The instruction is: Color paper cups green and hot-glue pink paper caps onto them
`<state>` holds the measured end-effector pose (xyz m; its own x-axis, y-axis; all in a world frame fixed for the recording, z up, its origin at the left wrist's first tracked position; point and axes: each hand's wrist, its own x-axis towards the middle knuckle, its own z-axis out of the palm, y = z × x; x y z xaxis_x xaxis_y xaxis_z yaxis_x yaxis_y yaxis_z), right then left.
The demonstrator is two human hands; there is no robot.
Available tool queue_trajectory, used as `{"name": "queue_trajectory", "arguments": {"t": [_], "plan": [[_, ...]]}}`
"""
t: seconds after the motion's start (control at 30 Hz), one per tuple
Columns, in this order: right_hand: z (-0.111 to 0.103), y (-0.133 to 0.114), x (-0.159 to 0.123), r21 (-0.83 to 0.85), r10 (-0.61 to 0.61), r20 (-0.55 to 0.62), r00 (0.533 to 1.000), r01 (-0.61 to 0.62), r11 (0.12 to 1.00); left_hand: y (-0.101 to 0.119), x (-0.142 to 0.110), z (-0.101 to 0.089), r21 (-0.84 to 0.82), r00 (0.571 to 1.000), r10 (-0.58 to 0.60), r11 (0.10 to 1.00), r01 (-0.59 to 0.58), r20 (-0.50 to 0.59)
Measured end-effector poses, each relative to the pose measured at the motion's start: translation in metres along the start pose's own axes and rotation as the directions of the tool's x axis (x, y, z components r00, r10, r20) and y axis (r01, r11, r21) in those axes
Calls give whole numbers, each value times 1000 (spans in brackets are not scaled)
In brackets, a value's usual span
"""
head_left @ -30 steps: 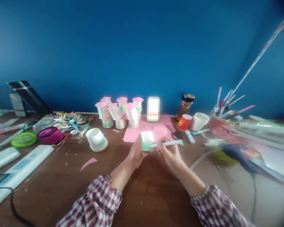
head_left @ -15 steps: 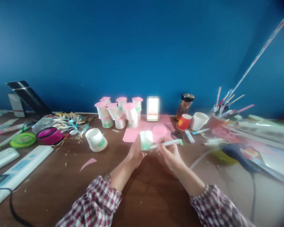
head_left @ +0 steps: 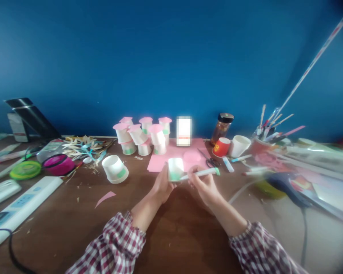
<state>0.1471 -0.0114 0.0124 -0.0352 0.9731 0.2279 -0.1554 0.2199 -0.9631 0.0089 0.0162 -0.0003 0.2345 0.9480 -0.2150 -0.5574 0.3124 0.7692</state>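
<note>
White cup (head_left: 176, 164) held in left hand (head_left: 163, 183), marker (head_left: 205, 172) pinched in right hand (head_left: 205, 187), pointed at cup's green patch (head_left: 174, 176)

Tabletop (head_left: 154, 236): looked like wood, dully sheened. Held cup (head_left: 175, 165): appeared smooth paper. Marker (head_left: 208, 171): looked smooth plastic. Toward back edge, pink sheet (head_left: 162, 163) was matt paper; jar lid (head_left: 226, 116), glossy. Near left edge, power strip (head_left: 31, 201) resembled smooth plastic. Sleeves (head_left: 117, 236): crinkled cloth.
</note>
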Motion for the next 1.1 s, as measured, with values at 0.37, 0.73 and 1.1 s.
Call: {"name": "queue_trajectory", "arguments": {"t": [0.37, 0.73, 1.1], "plan": [[3, -3, -2, 76, 7, -68, 998, -2, 997, -2, 2, -4, -1, 998, 17, 1000, -17, 67], [1, -2, -1, 53, -57, -93, 994, 63, 997, -1, 1, -2, -20, 999, 12, 1000, -11, 40], [2, 0, -3, -23, -165, -135, 977, 163, 986, 0, -4, 5, -76, 991, 25, 997, -15, 130]]}}
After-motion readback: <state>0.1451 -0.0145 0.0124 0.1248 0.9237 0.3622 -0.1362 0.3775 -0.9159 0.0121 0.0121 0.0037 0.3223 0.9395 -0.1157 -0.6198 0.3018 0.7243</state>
